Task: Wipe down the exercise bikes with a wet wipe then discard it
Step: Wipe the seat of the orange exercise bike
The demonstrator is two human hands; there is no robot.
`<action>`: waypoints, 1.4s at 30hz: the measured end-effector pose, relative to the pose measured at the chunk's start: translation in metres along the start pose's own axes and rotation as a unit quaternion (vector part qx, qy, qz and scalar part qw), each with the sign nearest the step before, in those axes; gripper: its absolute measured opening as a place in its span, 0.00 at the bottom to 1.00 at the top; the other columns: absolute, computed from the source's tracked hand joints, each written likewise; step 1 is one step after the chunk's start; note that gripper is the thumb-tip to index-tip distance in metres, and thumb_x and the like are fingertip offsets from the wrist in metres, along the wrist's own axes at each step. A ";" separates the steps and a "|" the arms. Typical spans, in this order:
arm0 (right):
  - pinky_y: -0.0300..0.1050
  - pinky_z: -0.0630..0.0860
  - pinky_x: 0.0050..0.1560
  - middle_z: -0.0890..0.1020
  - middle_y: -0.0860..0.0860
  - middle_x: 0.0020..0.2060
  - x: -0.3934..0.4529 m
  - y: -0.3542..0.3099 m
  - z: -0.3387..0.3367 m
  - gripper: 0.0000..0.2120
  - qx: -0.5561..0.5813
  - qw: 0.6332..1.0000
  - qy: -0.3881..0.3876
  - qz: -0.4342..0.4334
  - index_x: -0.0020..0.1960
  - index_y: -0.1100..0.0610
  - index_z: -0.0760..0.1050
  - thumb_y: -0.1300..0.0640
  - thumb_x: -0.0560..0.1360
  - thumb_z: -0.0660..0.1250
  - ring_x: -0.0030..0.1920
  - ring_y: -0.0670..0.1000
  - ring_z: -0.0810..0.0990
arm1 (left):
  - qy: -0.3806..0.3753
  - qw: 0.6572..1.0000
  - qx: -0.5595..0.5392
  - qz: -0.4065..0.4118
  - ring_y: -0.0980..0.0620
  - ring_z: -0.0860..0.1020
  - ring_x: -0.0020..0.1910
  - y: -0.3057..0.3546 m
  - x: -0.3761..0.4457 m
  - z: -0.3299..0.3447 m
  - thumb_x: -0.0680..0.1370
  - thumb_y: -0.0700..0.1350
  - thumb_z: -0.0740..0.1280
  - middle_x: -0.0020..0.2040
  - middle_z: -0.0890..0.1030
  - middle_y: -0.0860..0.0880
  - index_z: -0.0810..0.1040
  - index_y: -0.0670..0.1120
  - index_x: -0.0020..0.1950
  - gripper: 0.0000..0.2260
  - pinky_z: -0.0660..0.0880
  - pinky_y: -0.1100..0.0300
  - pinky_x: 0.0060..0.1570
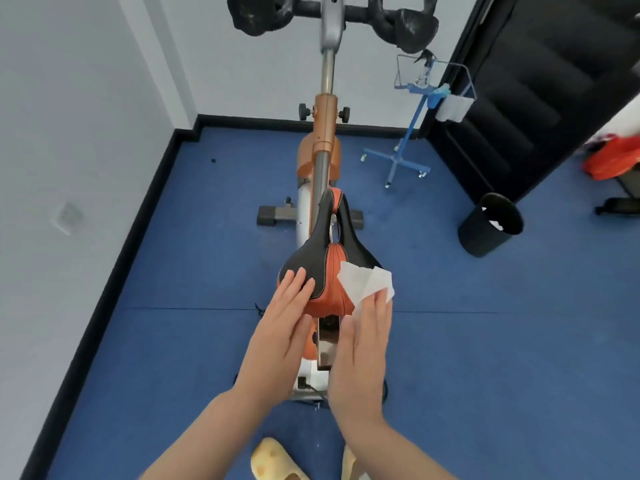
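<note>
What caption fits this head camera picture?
Right hand presses a wipe on the bike saddle; left hand steadies it.

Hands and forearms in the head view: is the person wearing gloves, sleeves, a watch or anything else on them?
Nothing shows on them. The left hand and the right hand are bare, with no gloves, rings or bands in view. Both forearms are uncovered down to the bottom edge of the frame, with no sleeve, watch or strap. The fingernails look short and unpainted.
</note>
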State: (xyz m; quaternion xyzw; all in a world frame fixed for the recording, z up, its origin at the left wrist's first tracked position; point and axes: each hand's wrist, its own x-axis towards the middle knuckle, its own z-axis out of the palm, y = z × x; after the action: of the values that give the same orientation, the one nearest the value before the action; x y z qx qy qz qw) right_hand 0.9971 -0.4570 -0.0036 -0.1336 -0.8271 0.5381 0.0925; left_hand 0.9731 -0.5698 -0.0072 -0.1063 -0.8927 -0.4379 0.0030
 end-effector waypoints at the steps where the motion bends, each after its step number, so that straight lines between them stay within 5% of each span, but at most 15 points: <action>1: 0.32 0.44 0.73 0.45 0.33 0.74 0.003 0.008 -0.004 0.23 -0.046 0.998 -0.005 -0.041 0.74 0.43 0.45 0.48 0.81 0.46 0.74 0.35 0.40 | -0.001 1.000 -0.004 -0.004 0.65 0.46 0.74 0.000 0.000 0.000 0.82 0.47 0.53 0.75 0.53 0.63 0.58 0.54 0.74 0.20 0.45 0.74 0.70; 4: 0.23 0.53 0.67 0.59 0.35 0.73 0.022 0.028 -0.023 0.18 -0.145 0.978 -0.013 -0.151 0.72 0.45 0.63 0.50 0.83 0.48 0.75 0.38 0.50 | 0.000 1.000 -0.018 -0.001 0.67 0.46 0.74 0.003 0.000 -0.002 0.82 0.46 0.53 0.74 0.53 0.65 0.57 0.56 0.73 0.20 0.45 0.74 0.70; 7: 0.27 0.60 0.67 0.74 0.44 0.65 0.039 0.040 -0.038 0.15 -0.236 0.924 0.023 -0.299 0.62 0.57 0.77 0.60 0.79 0.58 0.71 0.45 0.66 | 0.017 0.999 -0.026 -0.010 0.67 0.49 0.74 0.003 -0.002 -0.004 0.82 0.43 0.55 0.74 0.56 0.65 0.60 0.55 0.73 0.20 0.47 0.74 0.69; 11: 0.43 0.67 0.69 0.81 0.52 0.58 0.058 0.049 -0.033 0.11 -0.283 0.828 -0.013 -0.484 0.56 0.61 0.81 0.65 0.78 0.62 0.63 0.51 0.76 | 0.044 0.997 -0.044 -0.044 0.67 0.52 0.73 0.000 -0.004 -0.002 0.82 0.41 0.56 0.74 0.59 0.62 0.63 0.52 0.73 0.20 0.50 0.77 0.67; 19: 0.48 0.73 0.64 0.80 0.51 0.61 0.084 0.053 -0.045 0.13 -0.275 0.761 -0.075 -0.583 0.60 0.59 0.79 0.67 0.78 0.64 0.63 0.50 0.77 | 0.071 0.993 -0.060 -0.073 0.69 0.48 0.73 0.012 -0.005 0.012 0.82 0.41 0.56 0.74 0.56 0.64 0.60 0.53 0.74 0.20 0.49 0.80 0.65; 24: 0.46 0.72 0.65 0.81 0.50 0.59 0.077 0.048 -0.028 0.12 -0.242 0.791 -0.051 -0.560 0.57 0.58 0.81 0.66 0.78 0.63 0.61 0.50 0.79 | 0.060 0.994 -0.030 -0.091 0.69 0.46 0.73 0.019 -0.007 0.012 0.82 0.43 0.55 0.74 0.52 0.65 0.56 0.54 0.75 0.22 0.46 0.81 0.64; 30: 0.40 0.74 0.62 0.84 0.50 0.53 0.074 0.023 -0.003 0.09 -0.195 0.798 -0.082 -0.564 0.49 0.59 0.84 0.66 0.75 0.66 0.55 0.48 0.82 | 0.074 0.982 -0.082 -0.150 0.69 0.54 0.72 0.009 -0.021 0.000 0.82 0.43 0.56 0.74 0.58 0.64 0.56 0.63 0.73 0.24 0.54 0.67 0.70; 37: 0.37 0.78 0.42 0.86 0.44 0.40 0.071 -0.018 -0.005 0.06 -0.202 0.883 -0.143 -0.398 0.38 0.52 0.83 0.61 0.66 0.71 0.43 0.46 0.84 | 0.133 0.965 -0.067 -0.217 0.68 0.56 0.71 -0.013 -0.054 -0.042 0.81 0.42 0.57 0.73 0.60 0.64 0.63 0.57 0.73 0.21 0.55 0.67 0.68; 42: 0.33 0.73 0.47 0.85 0.42 0.43 0.050 -0.043 0.029 0.06 -0.177 0.899 -0.149 -0.372 0.43 0.51 0.84 0.58 0.70 0.69 0.46 0.43 0.81 | 0.146 0.965 -0.052 -0.209 0.67 0.59 0.70 -0.031 -0.059 -0.084 0.81 0.43 0.57 0.71 0.63 0.65 0.68 0.57 0.70 0.18 0.57 0.67 0.66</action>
State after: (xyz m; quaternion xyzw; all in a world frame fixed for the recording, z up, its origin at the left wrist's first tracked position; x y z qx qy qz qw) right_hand 0.9360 -0.4831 0.0243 0.2511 -0.9022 0.3232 0.1365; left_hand 1.0173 -0.6649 0.0139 0.1480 -0.8611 -0.4850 0.0365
